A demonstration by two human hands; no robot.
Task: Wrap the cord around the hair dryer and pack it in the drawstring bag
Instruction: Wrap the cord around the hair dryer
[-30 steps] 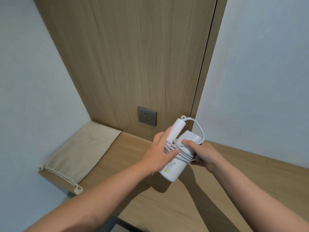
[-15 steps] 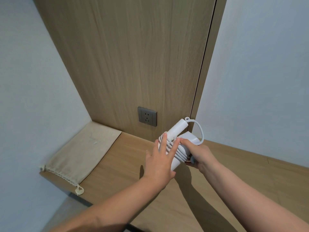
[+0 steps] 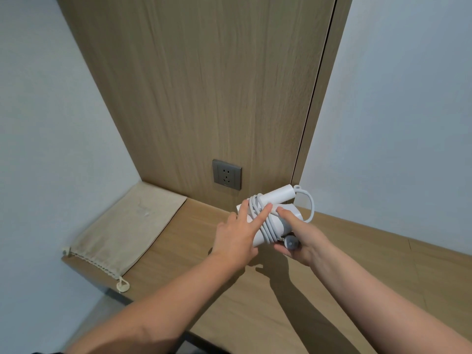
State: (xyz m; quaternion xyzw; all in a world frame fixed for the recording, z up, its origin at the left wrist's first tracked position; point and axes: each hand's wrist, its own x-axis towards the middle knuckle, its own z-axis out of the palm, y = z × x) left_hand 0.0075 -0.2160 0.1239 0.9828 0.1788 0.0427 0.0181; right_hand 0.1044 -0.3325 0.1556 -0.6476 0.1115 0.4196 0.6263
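A white hair dryer is held above the wooden shelf, its handle pointing up and right. Several turns of white cord lie around its body, and one loose loop arcs off the handle's end at the right. My right hand grips the dryer from below and the right, thumb pressed on top, with the grey plug showing by its palm. My left hand lies on the dryer's left side, fingers spread across the cord turns. A beige drawstring bag lies flat at the shelf's left end.
A grey wall socket sits in the wooden back panel just above the shelf, left of the dryer. White walls close in on both sides. The shelf's front edge runs near the bag's drawstring end.
The dryer has tilted from nearly upright to lying more level, handle now toward the right. My left hand opened from a grip and now lies flat over the cord turns.
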